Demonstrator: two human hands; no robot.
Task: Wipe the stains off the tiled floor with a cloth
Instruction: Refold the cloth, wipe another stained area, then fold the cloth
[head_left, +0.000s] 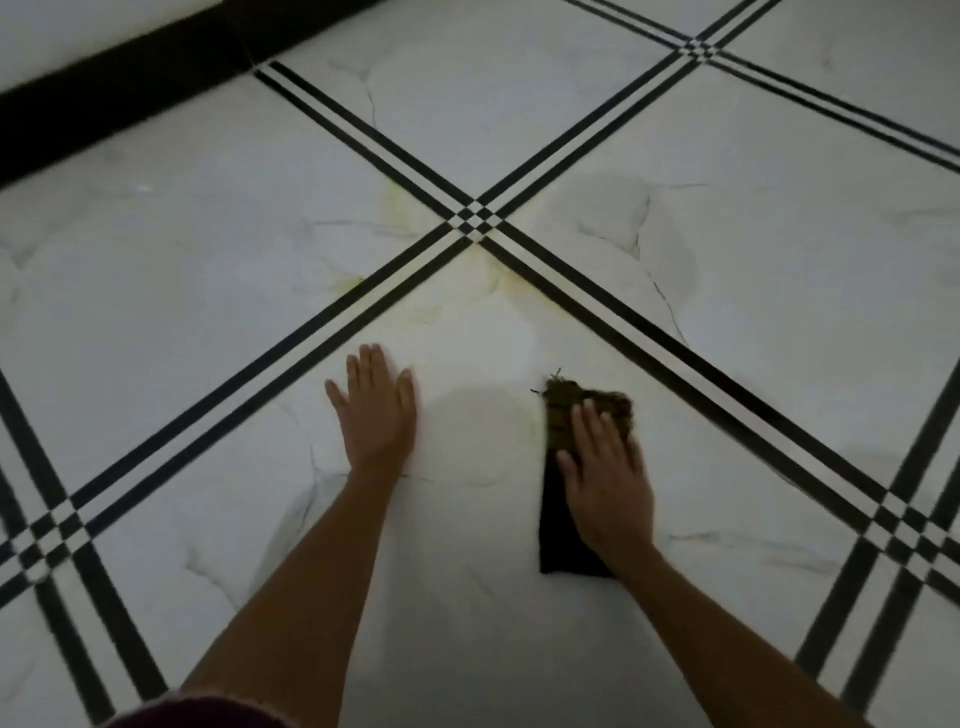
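Note:
White marble-look tiled floor (182, 291) with black double stripes crossing at a small checker joint (479, 221). Pale yellow stains (426, 312) spread around that joint, on the near tile and on the tile to its left. A dark folded cloth (558, 415), frayed at its far end, lies on the near tile. My right hand (605, 473) presses flat on top of the cloth. My left hand (376, 410) rests flat on the bare tile, fingers spread, left of the cloth and holding nothing.
A black skirting band (104, 98) runs along the wall at the far left. More stripe crossings sit at the near left (49, 540), near right (904, 530) and far right (701, 49). A dark red garment edge (197, 714) shows at the bottom.

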